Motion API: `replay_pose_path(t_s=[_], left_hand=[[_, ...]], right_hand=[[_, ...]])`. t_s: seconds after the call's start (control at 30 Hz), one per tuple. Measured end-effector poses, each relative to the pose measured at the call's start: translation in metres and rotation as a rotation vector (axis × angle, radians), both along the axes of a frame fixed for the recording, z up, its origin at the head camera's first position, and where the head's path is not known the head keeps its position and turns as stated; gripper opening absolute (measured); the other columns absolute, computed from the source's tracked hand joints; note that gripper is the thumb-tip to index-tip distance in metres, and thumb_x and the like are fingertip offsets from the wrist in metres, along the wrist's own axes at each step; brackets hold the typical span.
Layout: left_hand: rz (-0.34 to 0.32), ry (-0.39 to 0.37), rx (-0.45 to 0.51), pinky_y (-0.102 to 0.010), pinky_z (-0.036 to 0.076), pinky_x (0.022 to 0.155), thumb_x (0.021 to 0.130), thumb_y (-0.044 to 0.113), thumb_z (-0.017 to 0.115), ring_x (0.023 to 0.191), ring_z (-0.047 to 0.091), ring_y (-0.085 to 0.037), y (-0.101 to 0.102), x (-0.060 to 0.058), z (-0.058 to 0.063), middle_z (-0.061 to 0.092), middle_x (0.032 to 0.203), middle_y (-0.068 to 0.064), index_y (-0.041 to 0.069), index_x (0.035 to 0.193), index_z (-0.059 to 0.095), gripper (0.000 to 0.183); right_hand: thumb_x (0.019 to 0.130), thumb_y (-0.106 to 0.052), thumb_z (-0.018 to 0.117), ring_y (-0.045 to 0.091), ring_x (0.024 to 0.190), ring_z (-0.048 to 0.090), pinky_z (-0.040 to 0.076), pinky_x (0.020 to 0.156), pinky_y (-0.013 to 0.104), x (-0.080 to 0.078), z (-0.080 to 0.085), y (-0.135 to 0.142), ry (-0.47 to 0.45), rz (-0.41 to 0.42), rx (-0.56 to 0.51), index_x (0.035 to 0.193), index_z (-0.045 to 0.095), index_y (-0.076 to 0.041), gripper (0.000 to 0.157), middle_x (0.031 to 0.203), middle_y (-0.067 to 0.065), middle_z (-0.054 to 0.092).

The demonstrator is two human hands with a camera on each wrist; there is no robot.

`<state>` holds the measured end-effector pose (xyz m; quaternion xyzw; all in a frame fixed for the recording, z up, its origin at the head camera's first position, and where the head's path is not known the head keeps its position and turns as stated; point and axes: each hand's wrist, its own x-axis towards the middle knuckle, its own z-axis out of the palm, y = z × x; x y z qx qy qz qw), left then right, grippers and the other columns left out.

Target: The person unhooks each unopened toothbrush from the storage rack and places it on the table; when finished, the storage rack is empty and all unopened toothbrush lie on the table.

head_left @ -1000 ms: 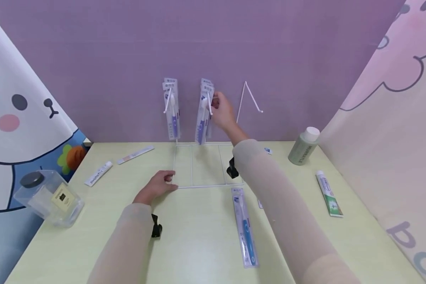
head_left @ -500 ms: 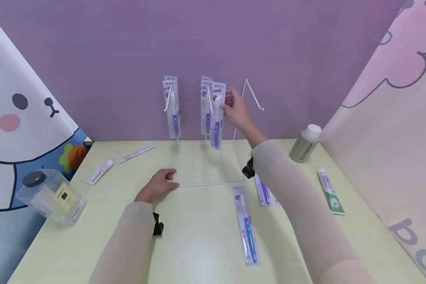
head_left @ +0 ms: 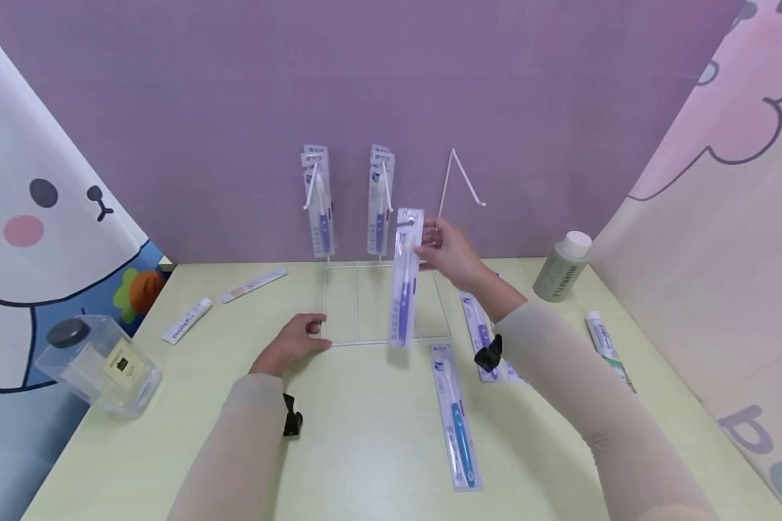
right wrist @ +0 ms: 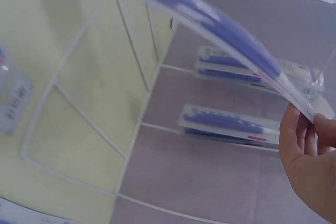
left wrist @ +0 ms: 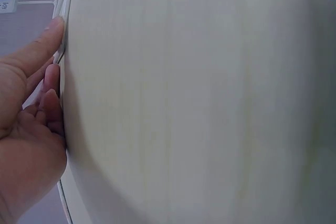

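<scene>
My right hand point(head_left: 452, 253) pinches a packaged purple toothbrush point(head_left: 404, 282) by the upper part of its blister pack, in front of the white wire display rack point(head_left: 384, 341). In the right wrist view the same toothbrush point(right wrist: 210, 19) slants across, thumb and fingers on its top end. At the rack's front left corner my left hand point(head_left: 293, 341) grips the wire; the left wrist view shows the thumb point(left wrist: 44, 45) along it. Packaged purple toothbrushes hang on the left hook point(head_left: 319, 210) and the middle hook point(head_left: 381, 210). Nothing hangs on the right hook point(head_left: 467, 177).
A packaged blue toothbrush point(head_left: 457, 420) lies before the rack, with more purple packs point(head_left: 478, 333) partly behind my right wrist. A green-grey bottle point(head_left: 562, 268) and a toothpaste tube point(head_left: 602, 340) are at right. At left are a clear bottle point(head_left: 104, 369), a small tube point(head_left: 187, 320) and a narrow strip point(head_left: 254, 285).
My right hand has drawn a packaged toothbrush off the middle hook and brought it right, then down and toward me. My left hand has stayed at the rack's corner.
</scene>
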<state>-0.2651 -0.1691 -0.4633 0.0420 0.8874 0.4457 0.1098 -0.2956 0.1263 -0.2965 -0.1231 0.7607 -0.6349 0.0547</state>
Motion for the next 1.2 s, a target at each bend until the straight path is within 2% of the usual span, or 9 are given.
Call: replay_pose_path(t_s=[0.13,0.23,0.57,0.73,0.87,1.07,1.2], left_hand=[[-0.003,-0.014,0.015,-0.04,0.033,0.094,0.079,0.01,0.07,0.103,0.043,-0.026,0.0,0.001,-0.001,0.049,0.111,-0.013,0.0,0.13,0.044,0.059],[-0.004,-0.025,0.028,-0.041,0.032,0.095,0.078,0.01,0.07,0.104,0.043,-0.026,0.001,0.002,0.0,0.048,0.112,-0.012,0.001,0.131,0.044,0.059],[0.01,-0.033,0.007,-0.041,0.032,0.095,0.078,0.01,0.07,0.104,0.043,-0.026,0.002,0.002,0.004,0.048,0.112,-0.012,0.003,0.131,0.044,0.06],[0.006,-0.031,0.009,-0.041,0.032,0.095,0.078,0.011,0.07,0.104,0.043,-0.027,0.001,0.0,0.006,0.048,0.112,-0.012,0.003,0.131,0.043,0.06],[-0.003,-0.026,0.013,-0.041,0.032,0.095,0.078,0.011,0.07,0.105,0.043,-0.027,0.0,-0.002,0.005,0.048,0.112,-0.012,0.002,0.131,0.043,0.06],[-0.002,-0.038,0.015,-0.04,0.032,0.095,0.079,0.011,0.07,0.104,0.042,-0.026,0.0,-0.001,0.005,0.048,0.111,-0.012,0.003,0.131,0.044,0.059],[0.001,-0.044,0.02,-0.04,0.032,0.094,0.079,0.01,0.069,0.102,0.042,-0.025,0.0,0.001,0.005,0.047,0.11,-0.012,0.002,0.131,0.044,0.058]], right_hand=[[0.085,0.012,0.05,0.032,0.09,0.054,0.05,0.073,0.04,0.014,-0.02,0.005,-0.142,0.053,-0.054,0.122,0.038,0.002,0.041,0.106,0.022,0.049],[0.086,0.01,0.049,0.029,0.088,0.054,0.05,0.074,0.041,0.024,-0.034,0.009,-0.227,0.076,-0.05,0.122,0.038,0.001,0.039,0.104,0.02,0.048],[0.087,0.008,0.05,0.024,0.084,0.053,0.047,0.076,0.044,0.052,-0.071,0.015,-0.42,0.093,-0.03,0.126,0.036,-0.004,0.044,0.102,0.015,0.047],[0.087,0.008,0.051,0.023,0.082,0.052,0.045,0.078,0.046,0.062,-0.092,0.015,-0.476,0.114,-0.015,0.126,0.036,-0.005,0.045,0.098,0.013,0.046],[0.085,0.009,0.052,0.023,0.08,0.053,0.047,0.076,0.045,0.068,-0.105,0.015,-0.503,0.101,0.0,0.126,0.036,-0.004,0.046,0.097,0.014,0.047],[0.082,0.012,0.054,0.026,0.08,0.057,0.05,0.073,0.041,0.075,-0.117,0.013,-0.52,0.093,0.038,0.127,0.036,0.001,0.049,0.101,0.019,0.051],[0.08,0.014,0.056,0.027,0.076,0.058,0.051,0.07,0.037,0.078,-0.123,0.011,-0.513,0.103,0.103,0.128,0.035,0.006,0.053,0.1,0.021,0.053]])
